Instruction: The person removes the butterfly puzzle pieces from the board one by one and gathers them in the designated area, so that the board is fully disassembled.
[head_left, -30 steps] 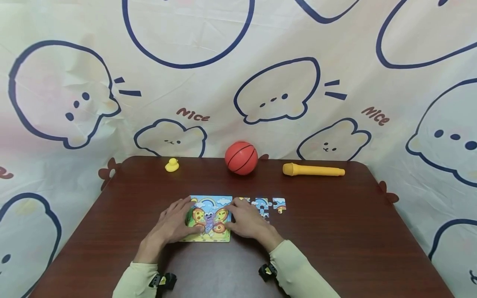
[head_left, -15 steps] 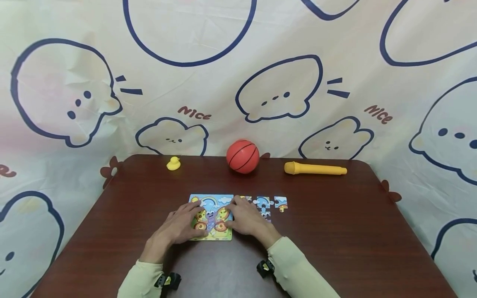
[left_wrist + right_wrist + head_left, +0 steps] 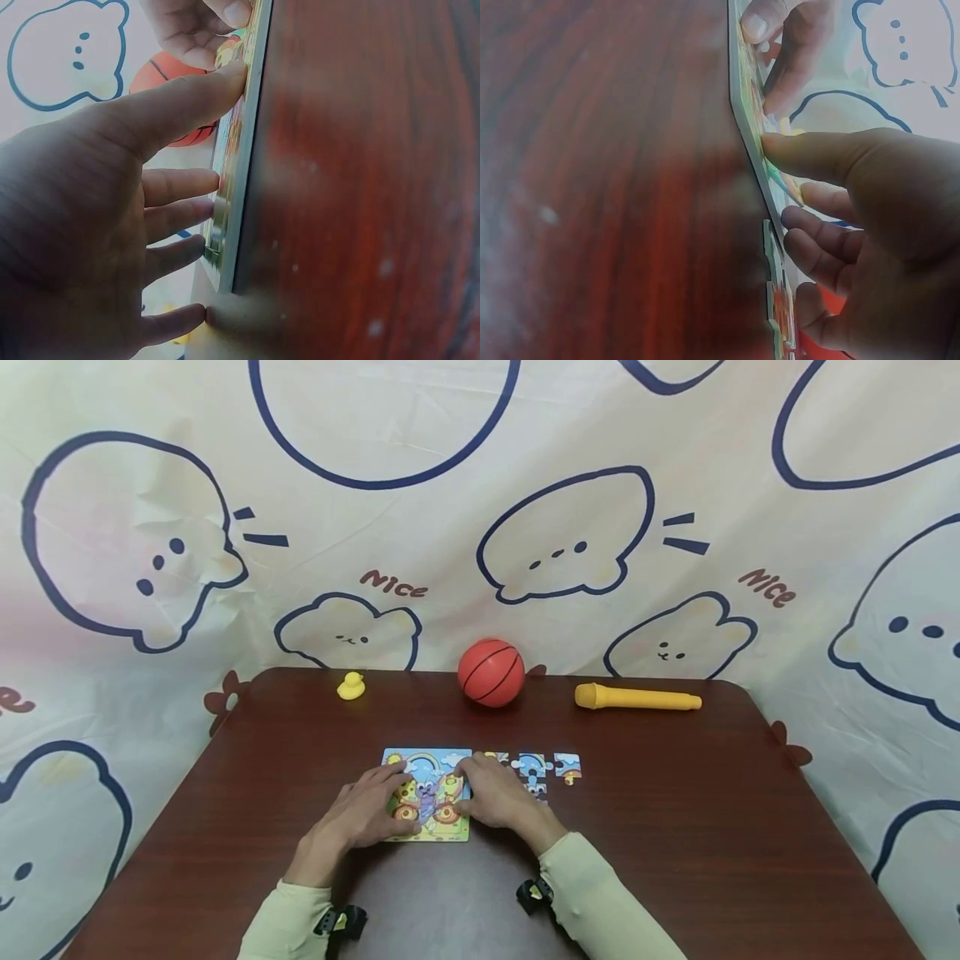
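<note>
A butterfly jigsaw puzzle [image 3: 427,837] in a flat board lies between both hands. My left hand [image 3: 358,812] rests on its left part with fairly straight fingers; in the left wrist view the thumb [image 3: 199,97] touches the face near the front edge. At the right edge, my right hand [image 3: 497,793] pinches a jigsaw piece [image 3: 784,184] between thumb and index finger. This piece tilts up from the board in the right wrist view. Behind that hand lie joined loose pieces [image 3: 532,765], partly hidden by it.
A single-looking edge piece [image 3: 567,765] sits at the right end of the loose pieces. Along the table's far edge stand a yellow duck [image 3: 351,686], a red ball [image 3: 491,673] and a yellow toy microphone [image 3: 637,697]. A printed cloth [image 3: 450,543] hangs behind.
My left hand has slid rightward from the puzzle's left edge onto its picture. My right hand stays at the right edge, nearly still. The head view has shifted slightly.
</note>
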The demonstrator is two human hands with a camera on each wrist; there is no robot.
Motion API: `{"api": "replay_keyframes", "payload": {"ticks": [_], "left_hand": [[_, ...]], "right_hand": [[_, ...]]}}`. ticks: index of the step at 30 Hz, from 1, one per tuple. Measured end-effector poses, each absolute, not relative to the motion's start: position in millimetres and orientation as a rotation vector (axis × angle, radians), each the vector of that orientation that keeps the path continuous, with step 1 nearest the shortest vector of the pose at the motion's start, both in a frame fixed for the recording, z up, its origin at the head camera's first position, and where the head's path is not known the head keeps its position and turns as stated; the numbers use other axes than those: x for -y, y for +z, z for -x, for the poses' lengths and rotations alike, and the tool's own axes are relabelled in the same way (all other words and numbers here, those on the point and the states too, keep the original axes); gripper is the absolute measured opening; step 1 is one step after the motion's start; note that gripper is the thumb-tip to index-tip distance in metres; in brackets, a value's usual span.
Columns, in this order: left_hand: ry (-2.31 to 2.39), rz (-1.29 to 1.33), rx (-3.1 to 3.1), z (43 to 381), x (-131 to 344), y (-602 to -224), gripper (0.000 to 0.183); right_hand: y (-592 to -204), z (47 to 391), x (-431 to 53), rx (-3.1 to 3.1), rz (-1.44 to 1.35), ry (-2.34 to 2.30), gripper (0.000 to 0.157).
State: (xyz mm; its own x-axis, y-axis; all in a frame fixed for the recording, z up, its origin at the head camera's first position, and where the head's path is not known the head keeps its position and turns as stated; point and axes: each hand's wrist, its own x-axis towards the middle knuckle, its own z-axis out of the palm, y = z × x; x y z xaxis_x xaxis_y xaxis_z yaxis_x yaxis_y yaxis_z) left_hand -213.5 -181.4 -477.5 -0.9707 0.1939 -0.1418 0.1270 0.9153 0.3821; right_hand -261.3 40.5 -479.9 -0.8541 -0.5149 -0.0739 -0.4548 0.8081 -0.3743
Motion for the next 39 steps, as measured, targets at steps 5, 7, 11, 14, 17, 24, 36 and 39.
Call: {"api": "replay_keyframes", "payload": {"ticks": [5,7,11,14,17,24,36,39], "left_hand": [[0.565,-0.253,-2.904,214,181,-478,0.083],[0.566,-0.260,-2.906,214,182,-478,0.083],[0.565,-0.265,-2.911,214,183,-478,0.083],[0.571,-0.263,-2.909,214,183,-478,0.083],[0.570,-0.263,-2.907,214,183,-477,0.083],[0.559,-0.257,-2.907,214,183,-478,0.083],[0.564,-0.261,-2.907,214,183,-478,0.083],[0.553,-0.263,-2.907,214,183,-478,0.082]], "right_hand": [[-481,262,-41,-2.810,0.762,-0.617,0.039],[-481,261,-40,-2.802,0.760,-0.639,0.039],[-479,261,-40,-2.796,0.762,-0.650,0.043],[-478,260,-40,-2.806,0.778,-0.636,0.045],[-478,260,-43,-2.830,0.807,-0.630,0.045],[-478,259,-52,-2.857,0.817,-0.657,0.045],[-476,256,-71,-2.818,0.903,-0.767,0.046],[-474,256,-78,-2.817,0.913,-0.784,0.047]]}}
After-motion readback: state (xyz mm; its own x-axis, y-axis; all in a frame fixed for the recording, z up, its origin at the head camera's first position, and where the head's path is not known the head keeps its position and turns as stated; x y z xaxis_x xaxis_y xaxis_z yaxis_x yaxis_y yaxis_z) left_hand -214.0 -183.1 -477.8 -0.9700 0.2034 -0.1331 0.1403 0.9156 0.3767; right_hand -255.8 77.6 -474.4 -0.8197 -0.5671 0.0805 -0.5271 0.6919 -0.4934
